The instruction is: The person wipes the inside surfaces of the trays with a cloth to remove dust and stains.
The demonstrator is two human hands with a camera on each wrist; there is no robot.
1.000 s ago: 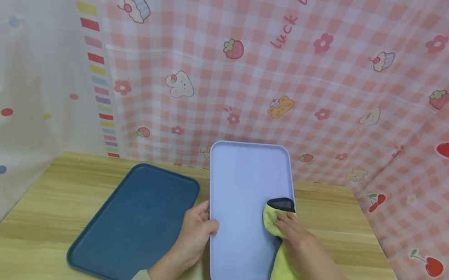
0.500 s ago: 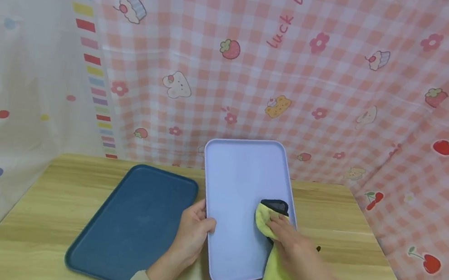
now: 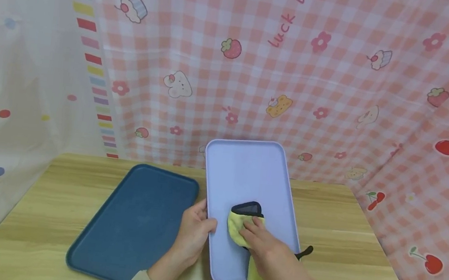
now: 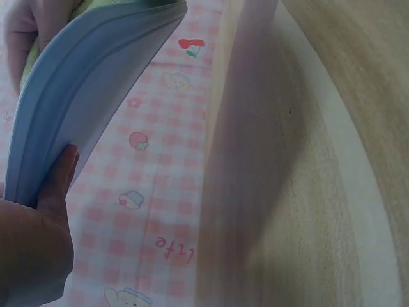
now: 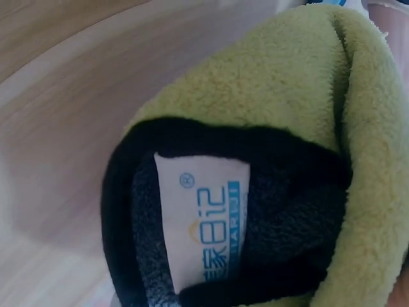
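A lavender tray (image 3: 245,172) is tilted up above the table, its inner face toward me. At its left rim my left hand (image 3: 192,232) grips it, thumb over the edge and fingers behind. In the left wrist view the tray's rim (image 4: 48,109) rises from that hand. My right hand (image 3: 272,254) holds a yellow-green cloth (image 3: 237,230) with a dark underside against the tray's lower middle; part of the cloth hangs below the palm. The right wrist view is filled by the cloth (image 5: 268,77), with its black edging and white label.
A dark blue tray (image 3: 137,226) lies flat on the wooden table (image 3: 330,224), left of the lavender one and partly behind the left forearm. Behind the table hangs a pink checked curtain (image 3: 200,55); a white dotted sheet (image 3: 26,69) covers the left side.
My right hand has slid the cloth leftward across the tray, from near its right rim to the lower middle. The left hand keeps its grip, and the tray has shifted slightly.
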